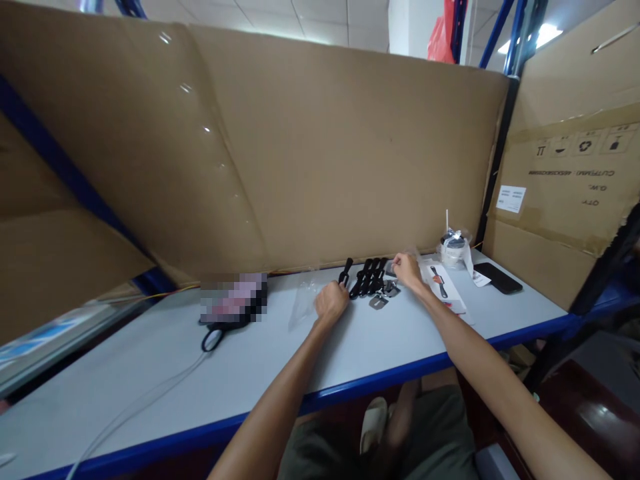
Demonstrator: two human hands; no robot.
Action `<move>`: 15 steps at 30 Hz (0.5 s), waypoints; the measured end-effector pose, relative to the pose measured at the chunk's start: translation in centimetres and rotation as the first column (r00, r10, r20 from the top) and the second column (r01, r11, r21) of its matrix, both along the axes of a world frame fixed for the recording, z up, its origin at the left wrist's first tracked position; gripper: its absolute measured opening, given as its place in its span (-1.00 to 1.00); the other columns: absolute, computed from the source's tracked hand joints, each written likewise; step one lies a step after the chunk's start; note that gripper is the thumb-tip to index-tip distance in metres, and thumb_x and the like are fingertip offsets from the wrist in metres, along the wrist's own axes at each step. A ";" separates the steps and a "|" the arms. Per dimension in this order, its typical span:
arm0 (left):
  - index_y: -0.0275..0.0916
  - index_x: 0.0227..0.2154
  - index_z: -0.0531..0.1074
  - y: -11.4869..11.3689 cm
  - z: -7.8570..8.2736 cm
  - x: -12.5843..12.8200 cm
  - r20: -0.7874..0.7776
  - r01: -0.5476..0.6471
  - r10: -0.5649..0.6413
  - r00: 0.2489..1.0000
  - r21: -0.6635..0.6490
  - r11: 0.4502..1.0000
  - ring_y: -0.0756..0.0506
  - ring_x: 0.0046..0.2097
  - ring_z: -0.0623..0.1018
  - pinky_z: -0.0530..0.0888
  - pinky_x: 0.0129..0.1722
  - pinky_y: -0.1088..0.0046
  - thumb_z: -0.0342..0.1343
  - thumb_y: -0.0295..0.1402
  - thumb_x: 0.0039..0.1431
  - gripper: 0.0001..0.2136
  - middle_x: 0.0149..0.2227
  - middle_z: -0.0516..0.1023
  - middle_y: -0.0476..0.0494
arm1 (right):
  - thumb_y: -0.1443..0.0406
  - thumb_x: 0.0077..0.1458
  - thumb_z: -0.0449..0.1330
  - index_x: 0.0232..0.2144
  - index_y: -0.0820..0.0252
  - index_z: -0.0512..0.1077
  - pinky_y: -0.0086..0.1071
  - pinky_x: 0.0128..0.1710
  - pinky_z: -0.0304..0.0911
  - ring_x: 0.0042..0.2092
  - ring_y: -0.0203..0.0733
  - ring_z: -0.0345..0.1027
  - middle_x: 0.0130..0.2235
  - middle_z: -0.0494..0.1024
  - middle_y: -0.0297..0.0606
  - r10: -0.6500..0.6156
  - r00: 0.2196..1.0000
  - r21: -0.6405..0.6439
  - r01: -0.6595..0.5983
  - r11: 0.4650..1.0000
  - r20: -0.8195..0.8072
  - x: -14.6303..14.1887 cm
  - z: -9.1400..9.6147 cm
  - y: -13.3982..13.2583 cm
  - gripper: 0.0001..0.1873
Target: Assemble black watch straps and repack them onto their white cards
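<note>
My left hand is closed round the lower end of a black plastic handle, which points up and away from me. Just right of it, several similar black handles lie side by side in a row. Several small metal plates with cut-out slots rest at their near ends. My right hand is beyond the right end of the row, its fingers pinched together; something greyish by the fingertips is too small to make out. Under the right wrist area lies a printed sheet picturing a black-handled tool.
A clear plastic bag lies left of my left hand. Further left is a blurred-out device with a black loop and white cable. A wrapped cup and a black phone sit at right. Cardboard walls enclose the table.
</note>
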State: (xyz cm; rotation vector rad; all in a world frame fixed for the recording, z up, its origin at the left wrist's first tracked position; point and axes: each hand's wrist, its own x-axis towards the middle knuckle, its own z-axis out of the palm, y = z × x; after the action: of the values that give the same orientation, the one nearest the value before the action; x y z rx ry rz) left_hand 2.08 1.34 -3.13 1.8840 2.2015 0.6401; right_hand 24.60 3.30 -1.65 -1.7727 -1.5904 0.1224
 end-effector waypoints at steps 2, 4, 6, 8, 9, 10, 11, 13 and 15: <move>-0.27 -0.11 0.64 0.8 0.0 0.3 -0.022 0.020 -0.020 1.000 -0.004 1.000 -0.40 0.02 0.65 0.48 -0.16 0.21 -0.07 -0.21 0.38 -0.61 -0.03 0.68 -0.52 | 0.44 0.15 0.23 -0.26 0.17 0.65 -0.44 -0.17 0.32 -0.11 -0.14 0.57 -0.18 0.72 -0.17 -0.014 1.000 -0.010 0.014 1.000 0.021 0.2 0.0 0.0 -0.80; -0.26 -0.11 0.64 1.5 0.0 0.6 -0.038 0.034 -0.034 0.999 -0.008 0.999 -0.40 0.02 0.65 0.48 -0.16 0.20 -0.07 -0.21 0.38 -0.62 -0.04 0.68 -0.51 | 0.46 0.13 0.22 -0.25 0.18 0.66 -0.44 -0.16 0.32 -0.09 -0.10 0.58 -0.17 0.71 -0.14 -0.031 0.999 -0.022 0.032 0.999 0.035 0.5 -0.1 0.0 -0.77; -0.28 -0.11 0.64 1.9 0.0 0.8 -0.046 0.041 -0.041 0.998 -0.011 0.999 -0.40 0.02 0.65 0.47 -0.15 0.19 -0.07 -0.22 0.38 -0.62 -0.03 0.68 -0.53 | 0.49 0.11 0.21 -0.25 0.18 0.67 -0.44 -0.14 0.33 -0.07 -0.09 0.58 -0.17 0.71 -0.13 -0.036 0.999 -0.028 0.037 0.999 0.039 0.8 -0.2 0.0 -0.73; -0.30 -0.09 0.64 2.2 0.1 1.0 -0.055 0.043 -0.044 0.998 -0.018 0.999 -0.41 0.03 0.65 0.47 -0.13 0.18 -0.06 -0.23 0.39 -0.61 -0.02 0.66 -0.56 | 0.50 0.10 0.20 -0.24 0.17 0.68 -0.44 -0.12 0.34 -0.06 -0.09 0.58 -0.16 0.71 -0.12 -0.033 0.999 -0.024 0.034 0.999 0.039 0.9 -0.3 0.0 -0.71; -0.31 -0.09 0.64 2.3 0.2 1.0 -0.062 0.045 -0.046 0.997 -0.023 0.999 -0.41 0.03 0.65 0.47 -0.13 0.18 -0.07 -0.23 0.39 -0.61 -0.01 0.66 -0.57 | 0.50 0.09 0.21 -0.24 0.17 0.68 -0.44 -0.12 0.35 -0.06 -0.08 0.58 -0.16 0.71 -0.12 -0.034 0.999 -0.022 0.034 0.999 0.037 0.9 -0.2 0.0 -0.71; -0.31 -0.09 0.63 2.3 0.3 1.0 -0.071 0.048 -0.049 0.996 -0.028 0.998 -0.41 0.04 0.65 0.48 -0.12 0.18 -0.08 -0.24 0.40 -0.61 -0.01 0.66 -0.57 | 0.50 0.09 0.21 -0.24 0.16 0.68 -0.43 -0.12 0.36 -0.06 -0.07 0.58 -0.17 0.71 -0.12 -0.035 0.999 -0.025 0.035 0.999 0.033 0.9 -0.2 -0.1 -0.71; -0.30 -0.08 0.63 2.4 0.3 1.1 -0.081 0.051 -0.053 0.995 -0.032 0.998 -0.40 0.04 0.65 0.48 -0.12 0.18 -0.09 -0.24 0.40 -0.61 -0.01 0.66 -0.56 | 0.50 0.08 0.21 -0.25 0.16 0.68 -0.42 -0.13 0.37 -0.07 -0.06 0.58 -0.17 0.71 -0.12 -0.037 0.999 -0.033 0.038 0.999 0.029 0.9 -0.1 -0.1 -0.71; -0.28 -0.04 0.61 2.4 0.4 1.1 -0.099 0.059 -0.062 0.993 -0.033 0.998 -0.40 0.05 0.64 0.48 -0.12 0.18 -0.09 -0.24 0.41 -0.61 0.01 0.66 -0.54 | 0.49 0.08 0.21 -0.28 0.16 0.67 -0.39 -0.16 0.38 -0.09 -0.03 0.59 -0.18 0.70 -0.10 -0.040 0.999 -0.063 0.041 0.997 0.020 0.7 0.0 -0.2 -0.73; -0.28 -0.01 0.58 2.3 0.4 1.2 -0.109 0.065 -0.067 0.992 -0.024 0.998 -0.39 0.06 0.63 0.47 -0.12 0.19 -0.09 -0.24 0.40 -0.63 0.02 0.65 -0.53 | 0.49 0.09 0.21 -0.32 0.16 0.66 -0.36 -0.16 0.39 -0.09 -0.01 0.59 -0.18 0.69 -0.09 -0.033 0.999 -0.095 0.035 0.995 0.022 0.6 0.1 -0.2 -0.76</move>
State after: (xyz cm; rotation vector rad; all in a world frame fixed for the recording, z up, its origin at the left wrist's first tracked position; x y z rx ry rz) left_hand 3.29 3.68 -2.77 2.0179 2.1908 0.5126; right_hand 25.23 3.07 -1.51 -1.8786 -1.5919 0.1668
